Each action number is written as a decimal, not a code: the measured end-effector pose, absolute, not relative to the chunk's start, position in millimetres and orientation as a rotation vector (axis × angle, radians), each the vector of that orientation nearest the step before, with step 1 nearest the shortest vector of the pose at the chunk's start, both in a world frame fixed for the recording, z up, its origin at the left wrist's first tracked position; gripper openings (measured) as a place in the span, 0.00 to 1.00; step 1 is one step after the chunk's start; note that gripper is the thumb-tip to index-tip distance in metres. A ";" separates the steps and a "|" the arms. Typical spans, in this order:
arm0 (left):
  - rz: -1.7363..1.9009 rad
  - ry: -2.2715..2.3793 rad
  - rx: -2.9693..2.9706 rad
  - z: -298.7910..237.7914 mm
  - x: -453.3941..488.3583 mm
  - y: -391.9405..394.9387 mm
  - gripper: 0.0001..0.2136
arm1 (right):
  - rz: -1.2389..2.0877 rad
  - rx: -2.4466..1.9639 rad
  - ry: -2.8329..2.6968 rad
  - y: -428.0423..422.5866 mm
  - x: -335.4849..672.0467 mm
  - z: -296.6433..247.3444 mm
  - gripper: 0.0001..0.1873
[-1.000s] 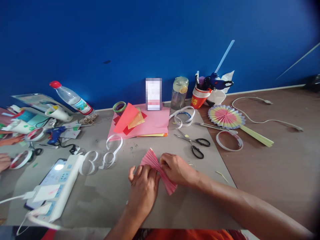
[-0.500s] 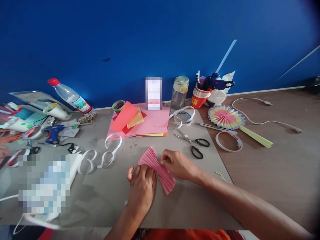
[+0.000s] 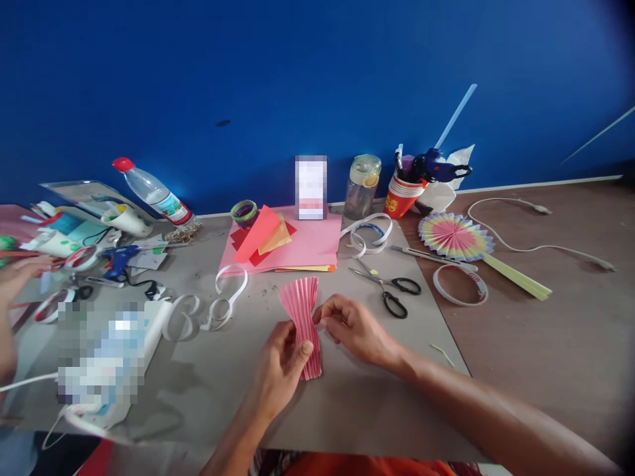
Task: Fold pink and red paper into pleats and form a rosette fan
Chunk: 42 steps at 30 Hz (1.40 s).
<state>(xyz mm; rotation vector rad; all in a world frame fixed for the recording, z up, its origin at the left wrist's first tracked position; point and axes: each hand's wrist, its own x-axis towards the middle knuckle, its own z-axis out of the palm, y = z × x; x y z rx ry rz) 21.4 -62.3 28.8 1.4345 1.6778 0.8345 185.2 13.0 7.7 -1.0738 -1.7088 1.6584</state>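
A pink pleated paper strip (image 3: 301,311) stands nearly upright between my hands, fanned out at both ends and pinched at its middle. My left hand (image 3: 282,370) grips it from the left, thumb pressed on the pleats. My right hand (image 3: 353,328) is closed in a pinch on the strip's middle from the right. Both hands hover just over the grey mat (image 3: 218,396). Black-handled scissors (image 3: 391,291) lie a short way beyond my right hand.
A stack of pink, red and yellow paper (image 3: 292,246) lies behind the hands. A finished rainbow paper fan (image 3: 456,237), tape rolls (image 3: 460,284), a red cup of tools (image 3: 401,195) and a jar (image 3: 362,185) sit right. Left: water bottle (image 3: 153,193), glue gun (image 3: 119,259), another person's hand (image 3: 17,277).
The pleated strip has turned from lying slanted on the mat to nearly upright, lifted between both hands. The camera view shifted slightly. Another person's hand came in at the left edge.
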 end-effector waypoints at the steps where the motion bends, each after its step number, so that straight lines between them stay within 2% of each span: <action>1: 0.832 1.656 1.378 31.9 23.8 -61.9 0.13 | 1.628 -1.056 -1.726 9.8 184.7 10.1 0.02; 7: 0.854 1.656 1.110 36.9 37.2 -59.5 0.09 | 1.499 -0.960 -1.856 -0.1 184.0 21.0 0.03; 16: 0.989 1.363 0.764 30.3 29.2 -52.6 0.13 | 1.846 -0.973 -1.453 11.8 182.4 23.3 0.03; 23: 1.001 1.247 0.614 31.0 23.0 -48.5 0.13 | 1.793 -1.097 -1.491 15.6 185.0 27.7 0.02; 28: 1.022 1.196 0.536 32.1 14.9 -52.3 0.12 | 1.756 -1.079 -1.190 35.1 192.9 26.8 0.03; 32: 1.010 1.062 0.531 36.7 10.9 -55.5 0.10 | 1.967 -0.929 -0.747 56.8 202.6 22.9 0.09; 35: 1.001 0.918 0.513 37.8 11.6 -57.0 0.09 | 2.105 -0.888 -0.513 66.0 208.1 15.5 0.09; 42: 1.013 0.740 0.502 36.6 24.5 -57.1 0.09 | 2.501 -0.704 -0.620 55.2 201.8 7.1 0.07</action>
